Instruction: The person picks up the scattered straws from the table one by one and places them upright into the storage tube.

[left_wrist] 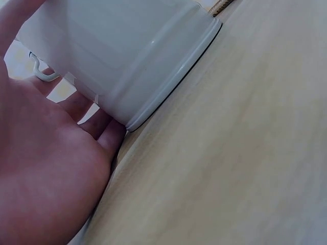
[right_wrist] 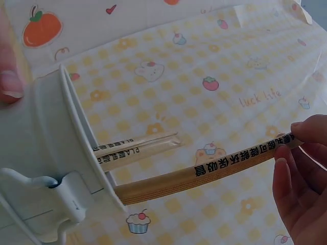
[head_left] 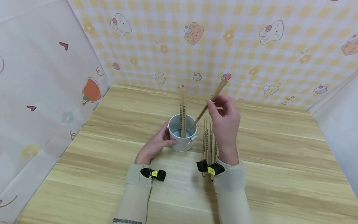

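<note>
A small white metal bucket (head_left: 181, 145) stands upright on the table, with two paper-wrapped straws (head_left: 183, 104) leaning up inside it. My left hand (head_left: 157, 143) grips the bucket from its left side, thumb on the front and fingers behind; the left wrist view shows those fingers against the wall near the base. With thumb and fingertips, my right hand (head_left: 227, 119) pinches another wrapped straw (right_wrist: 204, 171) near its upper part. This straw slants down, its lower end inside the bucket's rim. Dark printing runs along the wrappers.
More wrapped straws (head_left: 207, 140) lie side by side on the wooden table (head_left: 279, 168), partly hidden under the right forearm. A checked cloth (head_left: 237, 62) hangs behind the table, and a white printed cloth (head_left: 56, 77) borders the left.
</note>
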A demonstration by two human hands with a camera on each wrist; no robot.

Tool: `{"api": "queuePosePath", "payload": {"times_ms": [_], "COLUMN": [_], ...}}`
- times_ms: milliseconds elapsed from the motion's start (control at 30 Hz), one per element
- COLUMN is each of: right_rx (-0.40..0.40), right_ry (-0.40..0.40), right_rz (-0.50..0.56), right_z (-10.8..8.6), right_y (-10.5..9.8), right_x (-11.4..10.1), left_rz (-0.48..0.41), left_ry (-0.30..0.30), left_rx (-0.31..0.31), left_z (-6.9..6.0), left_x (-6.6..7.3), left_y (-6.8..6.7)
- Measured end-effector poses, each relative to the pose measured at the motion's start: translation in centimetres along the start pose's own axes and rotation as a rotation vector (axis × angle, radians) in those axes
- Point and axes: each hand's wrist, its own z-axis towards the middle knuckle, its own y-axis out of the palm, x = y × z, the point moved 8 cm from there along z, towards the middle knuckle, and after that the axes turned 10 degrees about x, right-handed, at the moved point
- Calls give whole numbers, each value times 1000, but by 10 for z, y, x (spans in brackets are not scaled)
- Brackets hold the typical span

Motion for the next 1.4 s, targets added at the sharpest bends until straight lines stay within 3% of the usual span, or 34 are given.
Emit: {"api": "queuePosePath", "payload": {"times_ms": [433,667,1033,1167,1400], "right_rx": [-91,-139,-195,-225,-239], "right_ry": [70,73,132,149,137], "right_rz": [-123,-147,-251,-285,-303], "right_z": [-4,-5,-10,-13,-16], "right_y": [16,26,33,38,42], "right_x": [24,60,88,97,103], "left_rz": [3,10,25,27,40], "left_ry": [14,8,10,8,-5], "left_rx": [-1,2,-6,-3,23], "left_z": [-1,-1,0,0,6], "left_x": [2,2,2,-1,-19], "left_y": [1,0,1,-1,-9]}}
